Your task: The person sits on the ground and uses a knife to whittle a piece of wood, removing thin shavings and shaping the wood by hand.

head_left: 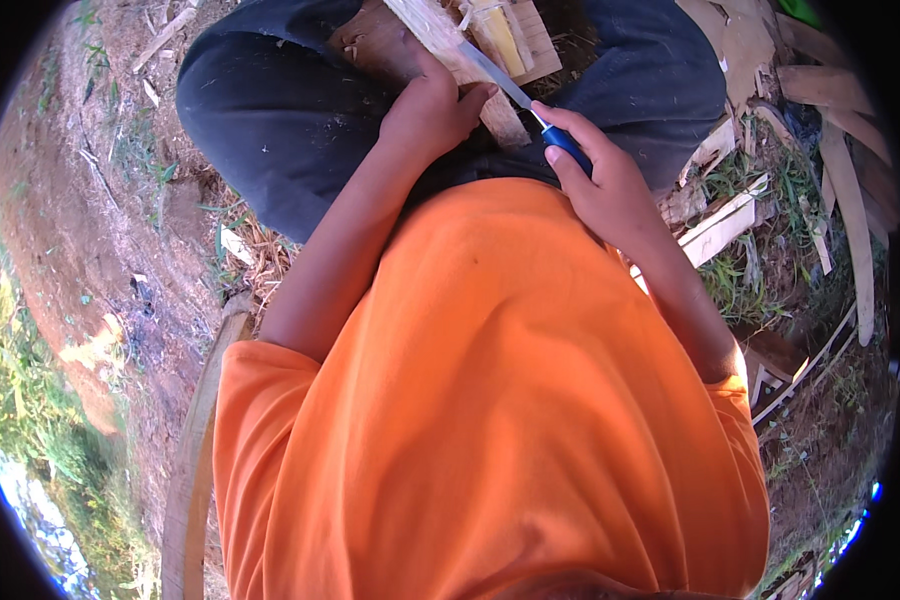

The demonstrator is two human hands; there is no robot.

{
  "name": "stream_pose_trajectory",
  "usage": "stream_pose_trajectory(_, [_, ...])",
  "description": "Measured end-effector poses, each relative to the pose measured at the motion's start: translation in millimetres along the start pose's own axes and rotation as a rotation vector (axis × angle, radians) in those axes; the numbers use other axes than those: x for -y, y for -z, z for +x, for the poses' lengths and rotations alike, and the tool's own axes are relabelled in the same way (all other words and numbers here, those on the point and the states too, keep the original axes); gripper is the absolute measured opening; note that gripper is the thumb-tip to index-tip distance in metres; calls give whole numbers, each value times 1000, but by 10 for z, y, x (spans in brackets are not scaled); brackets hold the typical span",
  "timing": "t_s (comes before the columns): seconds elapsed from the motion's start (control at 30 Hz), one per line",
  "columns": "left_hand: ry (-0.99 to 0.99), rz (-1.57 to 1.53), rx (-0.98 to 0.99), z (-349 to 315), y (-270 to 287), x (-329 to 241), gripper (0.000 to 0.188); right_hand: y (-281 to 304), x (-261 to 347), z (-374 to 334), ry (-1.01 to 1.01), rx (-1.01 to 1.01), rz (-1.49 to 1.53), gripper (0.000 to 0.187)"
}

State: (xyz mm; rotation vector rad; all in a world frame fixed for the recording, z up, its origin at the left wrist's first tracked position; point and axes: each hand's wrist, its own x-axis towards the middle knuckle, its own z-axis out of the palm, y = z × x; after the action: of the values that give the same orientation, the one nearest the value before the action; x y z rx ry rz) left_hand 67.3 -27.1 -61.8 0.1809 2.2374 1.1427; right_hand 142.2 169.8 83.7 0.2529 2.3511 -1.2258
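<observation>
My right hand (607, 185) is closed round the blue handle of a flat metal file (498, 76), the index finger stretched along it toward the blade. The file slants up and left, its blade lying against a pale strip of wood (425, 22). My left hand (432, 112) is closed at the near left side of that strip, with the thumb pointing right; some of its fingers are hidden. Beneath the strip, between my legs, sits a wooden block (540, 45) with a yellowish piece on it.
My legs in dark trousers (280, 110) are folded on both sides of the work. Split wood pieces (725, 228) and long curved slats (850, 230) lie on the right. At the left, a wooden beam (195, 460) runs beside me over bare soil and grass.
</observation>
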Motion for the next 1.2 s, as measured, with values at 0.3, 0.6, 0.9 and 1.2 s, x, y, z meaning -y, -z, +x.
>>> stream_pose_trajectory(0.3, [15, -11, 59, 63, 12, -19, 72, -149, -112, 76, -15, -24, 105, 40])
stream_pose_trajectory(0.6, [74, -189, 133, 30, 131, -193, 70, -340, -299, 188, 26, -34, 273, 36])
stream_pose_trajectory(0.9, [60, -226, 107, -74, 212, -284, 79, 15, -374, 209, -337, 350, 941, 41])
stream_pose_trajectory(1.2, [71, -259, 137, -21, 170, -229, 116, -3, -296, -12, -18, 46, 170, 40])
